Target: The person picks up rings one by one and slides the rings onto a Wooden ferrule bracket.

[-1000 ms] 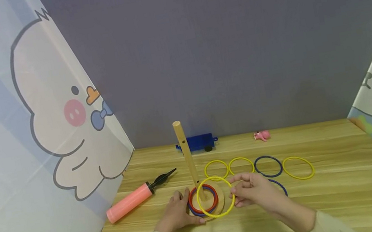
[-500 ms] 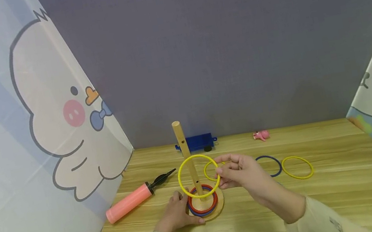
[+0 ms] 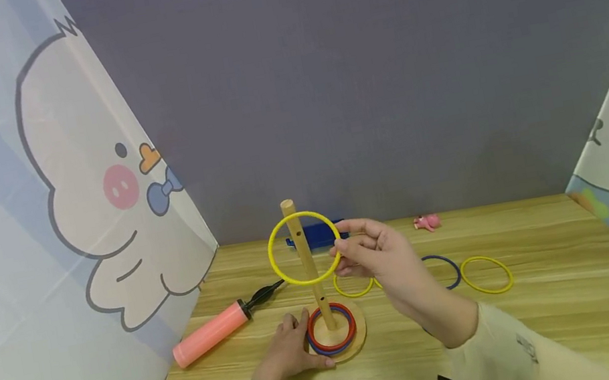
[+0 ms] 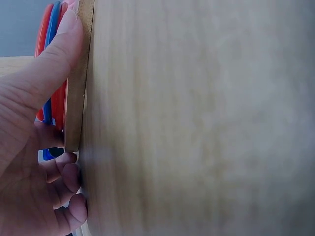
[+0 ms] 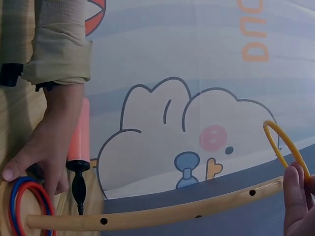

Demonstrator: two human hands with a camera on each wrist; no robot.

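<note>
My right hand (image 3: 352, 253) pinches a yellow ring (image 3: 272, 236) by its right edge and holds it upright, level with the top of the wooden peg (image 3: 312, 277). I cannot tell whether the peg tip is inside the ring. The right wrist view shows the ring (image 5: 283, 145) just above the peg (image 5: 172, 209). A red ring (image 3: 353, 327) and a blue ring (image 3: 315, 346) lie around the peg on the round wooden base (image 3: 361, 336). My left hand (image 3: 287, 351) grips the base's left rim, thumb on the edge (image 4: 69, 39).
On the wooden table (image 3: 548, 323), right of the peg, lie two loose yellow rings (image 3: 486, 273) and a blue ring (image 3: 444, 271). A pink pump (image 3: 213, 332) lies to the left. A blue toy (image 3: 321, 234) and a pink toy (image 3: 428, 221) sit by the back wall.
My right hand has lifted the yellow ring from beside the base up and left to the peg's top. The left hand has stayed on the base.
</note>
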